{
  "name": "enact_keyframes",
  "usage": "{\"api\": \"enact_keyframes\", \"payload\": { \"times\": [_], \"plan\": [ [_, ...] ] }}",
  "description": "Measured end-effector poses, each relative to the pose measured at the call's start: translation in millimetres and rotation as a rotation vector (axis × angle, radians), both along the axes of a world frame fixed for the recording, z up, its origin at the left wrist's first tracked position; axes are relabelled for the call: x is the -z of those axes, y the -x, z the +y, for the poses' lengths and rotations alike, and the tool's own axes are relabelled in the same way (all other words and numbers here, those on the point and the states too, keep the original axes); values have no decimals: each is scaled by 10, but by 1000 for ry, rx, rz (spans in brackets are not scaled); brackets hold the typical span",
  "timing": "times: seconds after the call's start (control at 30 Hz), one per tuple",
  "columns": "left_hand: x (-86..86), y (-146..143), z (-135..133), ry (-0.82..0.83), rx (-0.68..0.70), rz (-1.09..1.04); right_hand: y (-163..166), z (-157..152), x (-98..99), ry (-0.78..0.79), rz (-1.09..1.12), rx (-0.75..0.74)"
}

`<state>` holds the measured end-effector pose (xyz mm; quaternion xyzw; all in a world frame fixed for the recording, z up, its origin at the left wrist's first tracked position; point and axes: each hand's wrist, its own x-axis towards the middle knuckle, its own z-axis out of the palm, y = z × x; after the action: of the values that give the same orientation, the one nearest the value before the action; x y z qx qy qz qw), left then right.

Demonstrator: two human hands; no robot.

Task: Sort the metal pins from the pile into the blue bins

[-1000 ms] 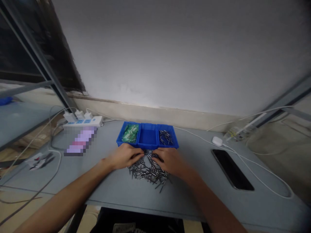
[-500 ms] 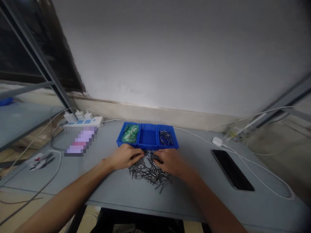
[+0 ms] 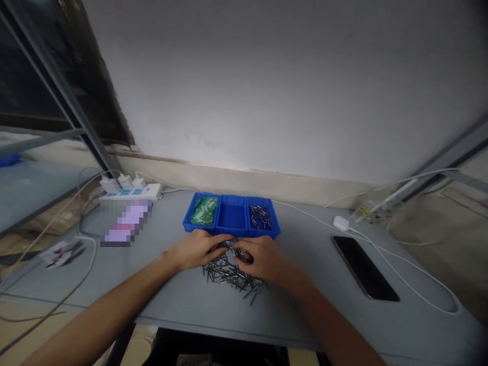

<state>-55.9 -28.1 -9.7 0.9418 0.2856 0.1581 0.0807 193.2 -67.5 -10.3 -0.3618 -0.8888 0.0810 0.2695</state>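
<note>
A loose pile of thin metal pins (image 3: 231, 274) lies on the grey table in front of a blue three-part tray (image 3: 232, 233). My left hand (image 3: 198, 248) rests at the pile's left far edge, its fingers stretched to the right along the back and its thumb apart, with pins between. From the right, my right hand (image 3: 263, 258) curls over the pile; dark pins show inside the bend of its thumb and forefinger. The fingertips of both hands almost meet behind the pile. Small green-and-white pieces (image 3: 205, 211) fill the tray's left compartment, and more metal pins (image 3: 260, 217) lie in its right one.
A black phone (image 3: 366, 269) lies at the right beside a white charging case (image 3: 340, 222) and cable. At the left are a power strip (image 3: 131, 192) with plugs, a blurred-out device (image 3: 128, 221) and a crumpled wrapper (image 3: 59, 254). The wall rises behind the table.
My right hand has shifted slightly left and its thumb and forefinger have curled around pins. My left fingers reach farther right. The pile's back part has been pressed closer together.
</note>
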Motion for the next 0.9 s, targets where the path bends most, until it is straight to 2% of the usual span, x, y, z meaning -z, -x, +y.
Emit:
{"api": "enact_keyframes", "payload": {
  "times": [0.17, 0.3, 0.47, 0.67, 0.9],
  "plan": [
    [1, 6, 19, 51, 70, -17, 54, -17, 51, -3, 49, -48],
    [-14, 8, 18, 73, 87, -25, 48, 3, 58, -54, 30, -12],
    [-31, 1, -1, 60, 91, -51, 39, 25, 69, -131, -72, 23],
    [-71, -9, -26, 18, 125, -77, 82, 20, 117, -118, -203, 34],
    [-98, -17, -47, 22, 122, -94, 111, -9, 67, -104, -115, 51]
  ]
}}
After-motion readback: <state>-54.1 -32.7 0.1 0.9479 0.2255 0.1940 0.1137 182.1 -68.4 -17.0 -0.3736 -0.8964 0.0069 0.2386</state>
